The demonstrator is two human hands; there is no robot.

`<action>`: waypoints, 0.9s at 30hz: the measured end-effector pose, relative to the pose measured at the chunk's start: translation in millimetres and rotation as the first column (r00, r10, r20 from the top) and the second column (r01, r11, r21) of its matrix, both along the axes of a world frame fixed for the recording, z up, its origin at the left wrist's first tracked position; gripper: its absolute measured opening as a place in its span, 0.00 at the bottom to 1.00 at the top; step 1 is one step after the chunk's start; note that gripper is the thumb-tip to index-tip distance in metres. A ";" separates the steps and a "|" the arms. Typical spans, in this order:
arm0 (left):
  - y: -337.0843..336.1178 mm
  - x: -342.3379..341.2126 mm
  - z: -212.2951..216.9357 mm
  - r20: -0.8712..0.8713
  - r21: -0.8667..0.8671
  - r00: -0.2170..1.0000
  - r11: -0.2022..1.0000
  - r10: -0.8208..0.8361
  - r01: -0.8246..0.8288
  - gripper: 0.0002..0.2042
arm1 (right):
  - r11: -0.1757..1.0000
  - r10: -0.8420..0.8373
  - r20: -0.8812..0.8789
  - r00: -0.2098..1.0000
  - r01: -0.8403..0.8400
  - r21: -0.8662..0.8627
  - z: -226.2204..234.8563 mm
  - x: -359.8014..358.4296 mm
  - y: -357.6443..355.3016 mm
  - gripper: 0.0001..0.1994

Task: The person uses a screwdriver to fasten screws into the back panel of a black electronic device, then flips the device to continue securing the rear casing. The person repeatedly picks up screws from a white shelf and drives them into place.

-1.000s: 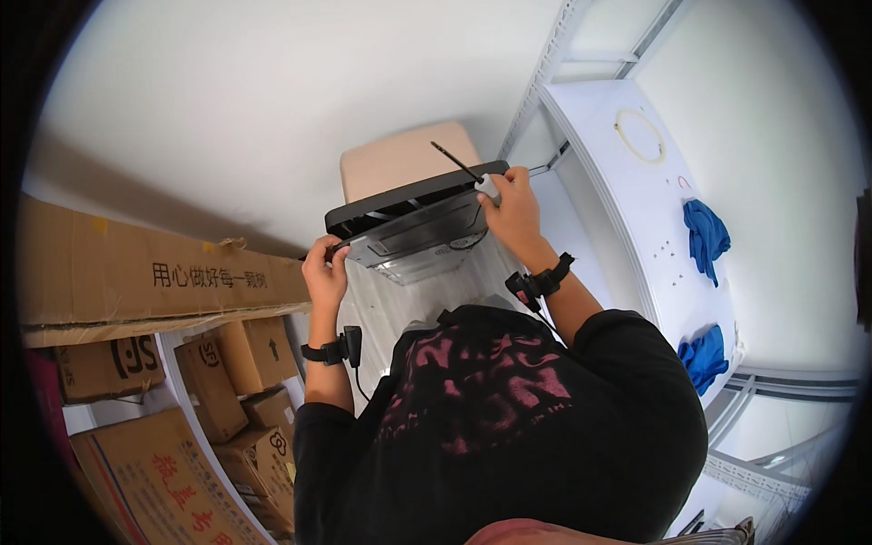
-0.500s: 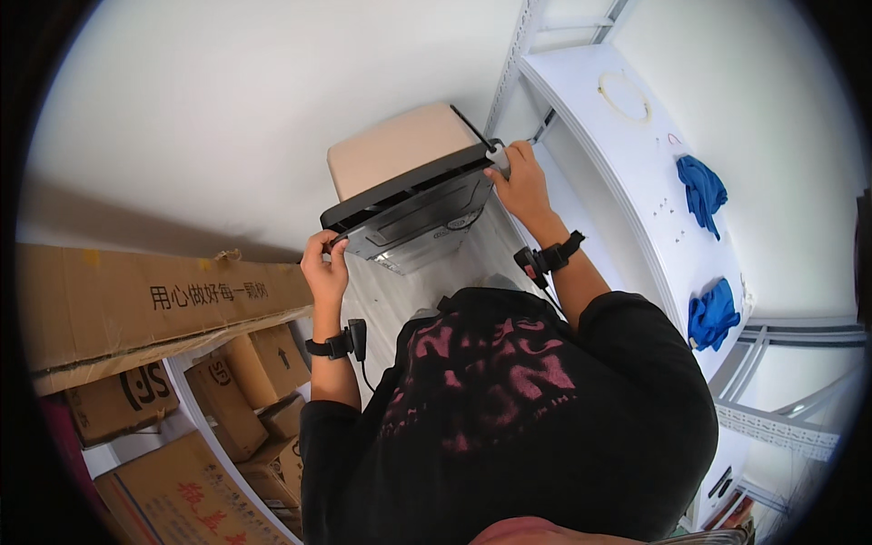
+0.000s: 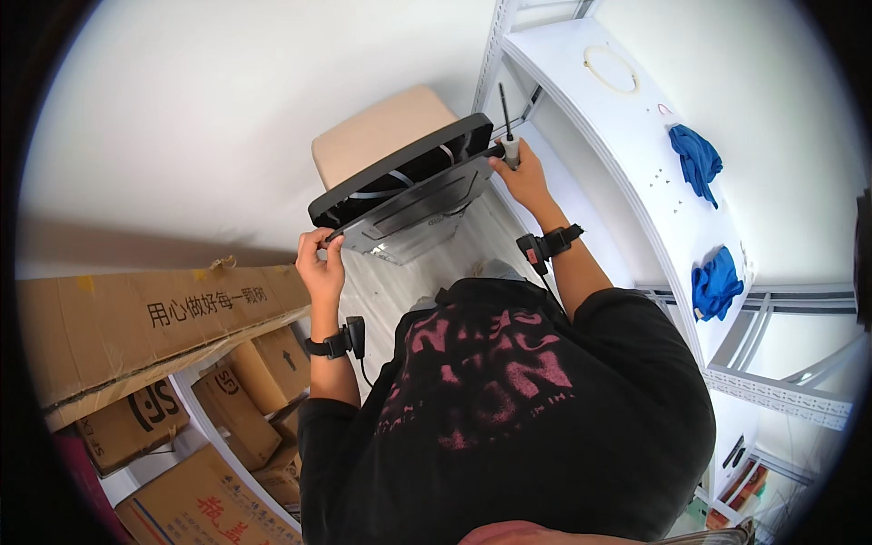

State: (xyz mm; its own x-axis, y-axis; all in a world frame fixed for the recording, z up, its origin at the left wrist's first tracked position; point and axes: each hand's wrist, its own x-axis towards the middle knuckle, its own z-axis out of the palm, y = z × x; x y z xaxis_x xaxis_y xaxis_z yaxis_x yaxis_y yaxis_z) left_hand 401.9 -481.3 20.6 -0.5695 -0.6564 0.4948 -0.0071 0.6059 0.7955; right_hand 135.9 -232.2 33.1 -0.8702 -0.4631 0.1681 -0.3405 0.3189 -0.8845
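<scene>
Two bare hands are at opposite ends of a flat grey panel, held tilted out in front of the body. The left hand has its grip pinched on the panel's left corner. The right hand has its grip closed around the grey handle of a screwdriver, whose dark shaft points upward, beside the panel's right end; how firmly those fingers also bear on the panel is hard to tell from here. Above the panel runs a thick black frame, with pale strips showing in the gap between, and behind it sits a beige box. On the white shelf to the right lie a pale ring, two blue cloths and small scattered bits. A long cardboard box stands at left.
</scene>
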 end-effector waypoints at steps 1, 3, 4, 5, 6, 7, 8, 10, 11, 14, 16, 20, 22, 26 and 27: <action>-1.0 1.1 0.9 -0.005 -0.005 1.000 1.000 -0.001 0.001 0.08 | 0.999 -0.010 0.006 1.000 0.010 -0.031 -5.8 -1.8 -0.4 0.17; -3.6 2.7 3.8 -0.014 -0.018 1.000 1.000 -0.004 0.004 0.09 | 0.996 -0.009 0.022 1.000 0.011 -0.087 -8.7 -7.3 1.1 0.16; -4.4 3.5 6.1 -0.022 0.029 1.000 1.000 -0.007 0.008 0.09 | 0.994 0.002 0.033 0.999 0.002 -0.105 -5.6 -8.3 4.9 0.15; -6.0 2.5 11.4 -0.031 0.076 0.999 0.997 -0.012 0.014 0.10 | 0.992 0.011 0.043 0.999 -0.005 -0.123 -1.6 -7.7 6.5 0.14; -7.1 1.9 17.2 -0.040 0.123 0.999 0.992 -0.018 0.023 0.10 | 0.989 0.023 0.106 0.994 -0.007 -0.147 5.1 -7.5 8.2 0.13; -6.0 0.6 22.4 -0.054 0.166 0.998 0.985 -0.042 0.050 0.12 | 0.985 0.033 0.167 0.985 -0.004 -0.172 23.0 -7.1 10.5 0.12; -4.6 -2.1 28.4 -0.075 0.193 0.995 0.978 -0.063 0.076 0.13 | 0.981 0.030 0.223 0.974 0.015 -0.195 35.8 -7.6 16.7 0.11; -0.9 -6.3 38.9 -0.130 0.250 0.984 0.957 -0.119 0.148 0.14 | 0.963 -0.006 0.258 0.966 0.075 -0.258 49.2 -11.4 21.0 0.10; -1.6 -9.0 38.1 -0.143 0.263 0.972 0.940 -0.186 0.218 0.14 | 0.958 -0.025 0.277 0.961 0.102 -0.267 59.9 -15.1 26.1 0.10; 22.4 -26.1 35.8 -0.092 0.354 0.943 0.874 -0.321 0.332 0.17 | 0.922 -0.075 0.355 0.932 0.200 -0.331 97.9 -27.0 51.8 0.11; 52.3 -49.9 46.3 -0.075 0.267 0.902 0.863 -0.426 0.430 0.20 | 0.888 -0.131 0.359 0.924 0.271 -0.373 114.9 -43.5 84.6 0.10; 86.5 -96.9 31.0 -0.021 0.300 0.856 0.813 -0.517 0.498 0.19 | 0.811 -0.305 0.324 0.896 0.422 -0.404 148.2 -77.2 143.3 0.11; 100.6 -121.8 18.4 -0.052 0.309 0.844 0.795 -0.534 0.523 0.14 | 0.794 -0.358 0.281 0.890 0.449 -0.410 160.4 -94.0 163.9 0.11; 140.4 -188.3 14.4 -0.248 0.428 0.821 0.702 -0.514 0.569 0.12 | 0.750 -0.397 0.287 0.872 0.489 -0.445 169.4 -139.3 204.8 0.13; 147.4 -207.7 17.9 -0.250 0.439 0.828 0.704 -0.501 0.558 0.11 | 0.764 -0.370 0.275 0.887 0.459 -0.454 168.9 -154.1 214.6 0.14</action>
State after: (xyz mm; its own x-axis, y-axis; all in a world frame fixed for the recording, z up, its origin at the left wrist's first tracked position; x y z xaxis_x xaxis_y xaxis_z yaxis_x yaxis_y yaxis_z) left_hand 194.2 -333.8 38.5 -0.8602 -0.4256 0.2810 0.2972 0.0294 0.9544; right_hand -18.2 -17.7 202.0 -0.9919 0.0571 0.1132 -0.1185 -0.0981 -0.9881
